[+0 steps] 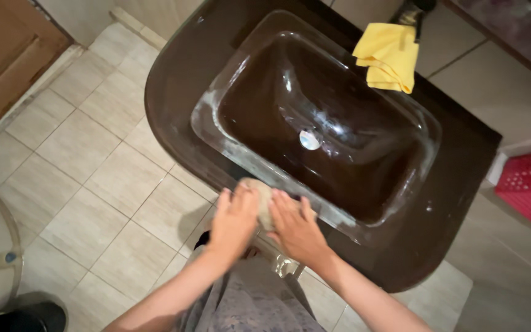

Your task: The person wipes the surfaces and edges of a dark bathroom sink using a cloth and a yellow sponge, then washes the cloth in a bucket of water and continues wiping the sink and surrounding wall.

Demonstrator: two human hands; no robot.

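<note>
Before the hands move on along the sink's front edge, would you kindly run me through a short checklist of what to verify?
1. Both hands on the sponge: ok. Left hand and right hand press the beige sponge between them.
2. Sponge on the sink's near rim: ok.
3. Basin free of loose items: ok; only the drain shows.
4. Yellow cloth out of the way: ok, on the far counter edge.
5. Residue gone from the rim: not ok; whitish streaks remain.
6. Floor tiles dry underfoot: cannot tell.
</note>
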